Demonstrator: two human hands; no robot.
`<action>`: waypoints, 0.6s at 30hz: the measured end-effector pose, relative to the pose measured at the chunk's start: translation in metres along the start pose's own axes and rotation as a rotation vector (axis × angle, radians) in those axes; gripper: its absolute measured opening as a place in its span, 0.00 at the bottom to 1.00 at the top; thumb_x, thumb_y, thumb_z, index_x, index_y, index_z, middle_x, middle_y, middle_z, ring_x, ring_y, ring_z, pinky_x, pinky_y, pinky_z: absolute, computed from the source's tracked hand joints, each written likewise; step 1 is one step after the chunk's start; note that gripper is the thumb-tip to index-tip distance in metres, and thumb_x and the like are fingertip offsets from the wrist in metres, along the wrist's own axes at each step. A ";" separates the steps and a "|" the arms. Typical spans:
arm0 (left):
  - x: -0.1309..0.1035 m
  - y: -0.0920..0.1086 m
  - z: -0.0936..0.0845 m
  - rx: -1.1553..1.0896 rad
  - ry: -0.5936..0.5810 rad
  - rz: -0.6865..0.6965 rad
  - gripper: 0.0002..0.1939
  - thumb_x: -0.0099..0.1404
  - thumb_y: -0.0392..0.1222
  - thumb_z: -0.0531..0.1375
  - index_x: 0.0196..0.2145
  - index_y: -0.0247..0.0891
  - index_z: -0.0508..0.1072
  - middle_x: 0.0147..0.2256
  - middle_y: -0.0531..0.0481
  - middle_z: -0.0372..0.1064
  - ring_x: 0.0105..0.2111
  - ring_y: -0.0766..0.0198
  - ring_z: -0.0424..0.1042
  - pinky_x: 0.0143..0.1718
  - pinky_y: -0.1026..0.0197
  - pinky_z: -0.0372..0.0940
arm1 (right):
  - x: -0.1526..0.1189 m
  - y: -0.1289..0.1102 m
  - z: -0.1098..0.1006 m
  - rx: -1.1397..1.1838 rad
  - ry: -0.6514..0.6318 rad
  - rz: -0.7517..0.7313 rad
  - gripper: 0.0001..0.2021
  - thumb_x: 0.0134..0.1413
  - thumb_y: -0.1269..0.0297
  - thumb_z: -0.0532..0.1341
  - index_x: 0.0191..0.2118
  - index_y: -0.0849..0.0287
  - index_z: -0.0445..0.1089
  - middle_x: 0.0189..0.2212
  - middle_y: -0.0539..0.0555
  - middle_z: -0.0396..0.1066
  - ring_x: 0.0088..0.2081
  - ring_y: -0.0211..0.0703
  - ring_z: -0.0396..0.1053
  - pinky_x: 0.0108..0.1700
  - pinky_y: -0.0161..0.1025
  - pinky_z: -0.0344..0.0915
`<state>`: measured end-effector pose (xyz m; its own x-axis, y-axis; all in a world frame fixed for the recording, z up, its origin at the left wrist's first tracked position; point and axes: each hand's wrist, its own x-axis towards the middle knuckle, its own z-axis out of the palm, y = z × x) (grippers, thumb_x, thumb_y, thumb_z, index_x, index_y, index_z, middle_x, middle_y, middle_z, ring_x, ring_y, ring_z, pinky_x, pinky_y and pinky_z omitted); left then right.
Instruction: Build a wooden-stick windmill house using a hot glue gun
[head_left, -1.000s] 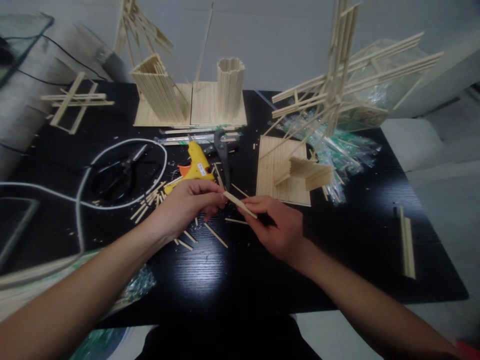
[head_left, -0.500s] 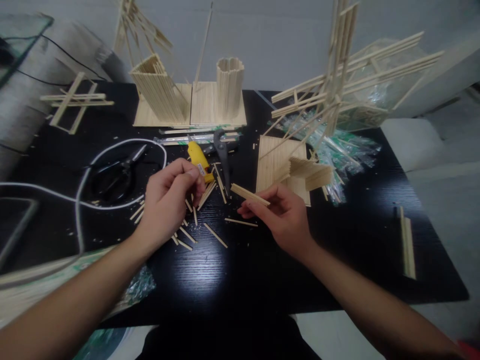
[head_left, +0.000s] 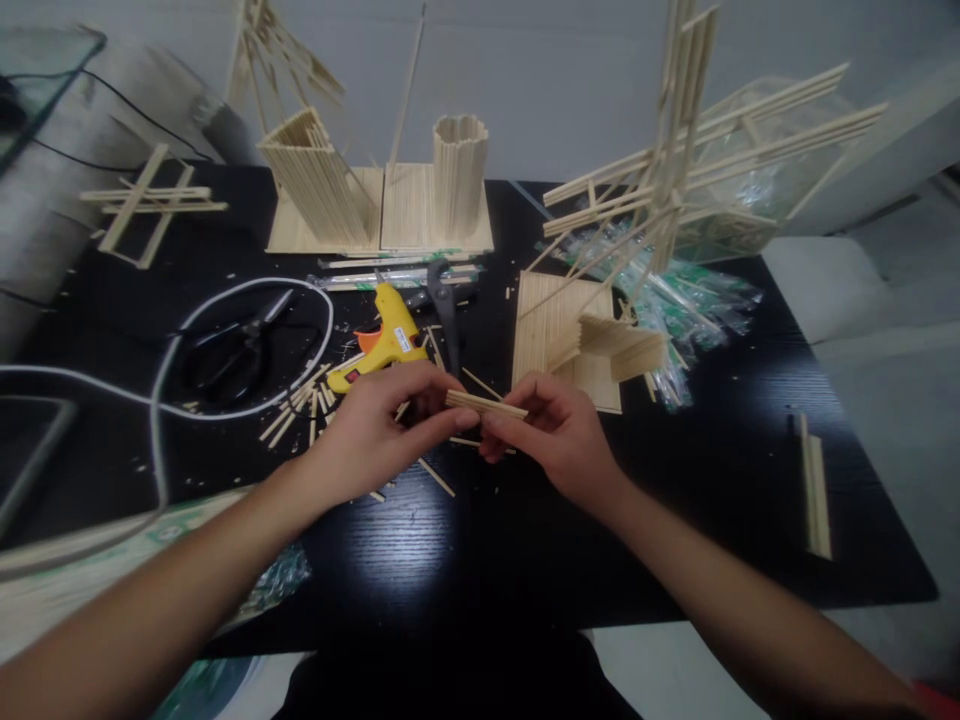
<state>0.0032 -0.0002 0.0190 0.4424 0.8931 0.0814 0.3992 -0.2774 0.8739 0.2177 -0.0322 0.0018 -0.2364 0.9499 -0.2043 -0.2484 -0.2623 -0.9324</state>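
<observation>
Between my two hands is a small strip of wooden sticks (head_left: 487, 404) lying side by side. My left hand (head_left: 394, 415) pinches its left end with thumb and fingers. On the other end, my right hand (head_left: 559, 425) has thumb and fingertips closed. Just beyond my left hand, a yellow glue gun (head_left: 391, 335) lies on the black table (head_left: 480, 560). Short cut sticks (head_left: 300, 405) are scattered around and partly under my left hand. Past the strip, a dark-handled cutting tool (head_left: 445, 310) rests on the table.
A stick panel with folded walls (head_left: 566, 310) lies right of centre, below a tall stick frame (head_left: 667, 190). Two stick towers on bases, one a round tower (head_left: 460, 180), stand at the back. Black scissors (head_left: 247, 350) lie inside a white cable loop (head_left: 154, 430).
My left hand has moved right from over the loose sticks to the strip and closed on its left end. The glue gun is now more exposed. My right hand has barely moved.
</observation>
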 end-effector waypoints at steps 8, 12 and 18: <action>0.000 -0.001 0.000 -0.123 -0.057 -0.096 0.10 0.68 0.47 0.67 0.34 0.37 0.80 0.26 0.53 0.72 0.24 0.68 0.65 0.24 0.66 0.58 | 0.001 0.001 -0.002 -0.008 0.000 0.001 0.16 0.48 0.58 0.78 0.32 0.56 0.71 0.25 0.48 0.79 0.26 0.39 0.78 0.32 0.38 0.79; 0.001 0.004 -0.001 -0.095 -0.062 -0.065 0.11 0.70 0.46 0.64 0.35 0.38 0.81 0.25 0.54 0.71 0.23 0.70 0.63 0.23 0.67 0.57 | 0.001 -0.001 -0.002 -0.016 0.010 -0.009 0.15 0.49 0.60 0.77 0.32 0.57 0.71 0.25 0.48 0.79 0.26 0.39 0.78 0.32 0.37 0.79; -0.001 0.005 0.000 -0.008 0.016 0.001 0.09 0.69 0.43 0.66 0.33 0.38 0.81 0.25 0.55 0.74 0.24 0.70 0.66 0.26 0.67 0.60 | 0.003 -0.001 -0.003 0.001 0.004 -0.031 0.12 0.51 0.59 0.76 0.34 0.57 0.74 0.26 0.48 0.79 0.26 0.39 0.78 0.32 0.37 0.79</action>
<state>0.0050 -0.0026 0.0233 0.4297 0.8985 0.0897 0.3924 -0.2752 0.8777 0.2195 -0.0290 0.0010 -0.2250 0.9583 -0.1762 -0.2566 -0.2327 -0.9381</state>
